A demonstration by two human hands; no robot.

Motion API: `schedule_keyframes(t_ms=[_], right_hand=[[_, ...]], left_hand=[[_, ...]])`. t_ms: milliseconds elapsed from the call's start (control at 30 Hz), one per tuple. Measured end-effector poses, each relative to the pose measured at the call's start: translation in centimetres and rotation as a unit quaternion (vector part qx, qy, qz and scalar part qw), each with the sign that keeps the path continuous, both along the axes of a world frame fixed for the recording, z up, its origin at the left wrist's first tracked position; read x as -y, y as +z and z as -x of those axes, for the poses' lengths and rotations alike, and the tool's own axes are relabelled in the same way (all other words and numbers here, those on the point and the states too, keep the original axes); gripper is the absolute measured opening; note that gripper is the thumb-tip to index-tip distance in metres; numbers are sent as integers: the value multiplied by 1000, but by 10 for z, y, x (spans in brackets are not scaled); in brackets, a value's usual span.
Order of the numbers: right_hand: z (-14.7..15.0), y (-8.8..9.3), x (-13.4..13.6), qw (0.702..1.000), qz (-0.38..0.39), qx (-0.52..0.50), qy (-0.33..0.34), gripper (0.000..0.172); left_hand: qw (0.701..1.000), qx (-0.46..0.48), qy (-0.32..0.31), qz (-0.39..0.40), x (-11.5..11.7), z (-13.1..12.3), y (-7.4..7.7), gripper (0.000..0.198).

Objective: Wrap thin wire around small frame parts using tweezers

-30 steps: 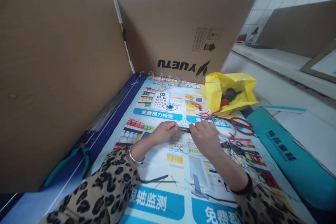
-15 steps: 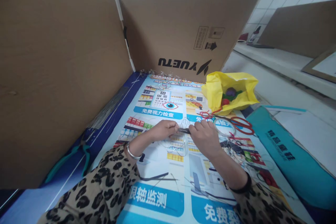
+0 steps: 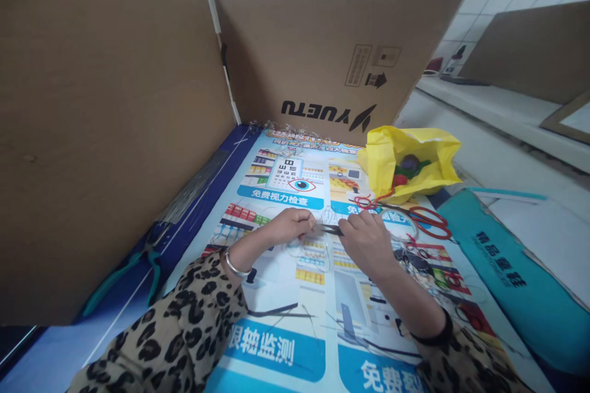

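Note:
My left hand point(image 3: 291, 225) is closed in a pinch near the middle of the printed sheet. Thin silvery wire point(image 3: 328, 261) loops below it, apparently from its fingertips. Closed in a fist, my right hand point(image 3: 367, 239) grips a dark tool with narrow jaws that looks like pliers point(image 3: 330, 229). The tool's tip points left and reaches the left fingertips; its handles are hidden in my palm. Whether the jaws hold the wire is too small to tell.
Teal-handled pliers point(image 3: 126, 276) and a bundle of wires point(image 3: 196, 187) lie left. Red-handled scissors point(image 3: 431, 223), a yellow bag point(image 3: 382, 163) with coloured balls, and a teal box point(image 3: 502, 264) are right. Cardboard panels point(image 3: 322, 43) stand behind and left. Wire scraps lie on the printed sheet point(image 3: 313, 350).
My right hand and the tool have drawn slightly to the right, away from my left hand, baring more of the jaws. The whole view has shifted a little.

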State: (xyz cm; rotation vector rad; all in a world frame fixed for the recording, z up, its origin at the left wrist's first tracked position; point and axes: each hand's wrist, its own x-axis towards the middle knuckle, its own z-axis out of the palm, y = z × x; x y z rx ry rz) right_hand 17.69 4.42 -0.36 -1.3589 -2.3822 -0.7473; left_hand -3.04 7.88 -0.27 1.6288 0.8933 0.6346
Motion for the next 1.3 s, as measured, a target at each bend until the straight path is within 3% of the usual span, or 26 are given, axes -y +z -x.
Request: schedule_keyframes(t_ms=[133,433,667,867,1100,1300], right_hand=[[-10,-7,-6,999,17,-49,6,8],[-9,-10,-7,994,20,-108,21,13],[-15,-22,-14,958,9,-287,26,17],[-8,-18,-6,981,83,-169,50,11],[-2,-7,3,992,45,-102,65,12],[4,3,9,1000,21,-5,13,10]], left_hand=[[999,19,3,44,-3,2,-2,15],[989,55,-72,121,3,3,7,23],[976,112,-115,149,5,4,11,24],[977,105,-124,135,5,4,11,23],[980,93,-116,129,4,3,4,28],[995,34,-82,40,5,1,3,24]])
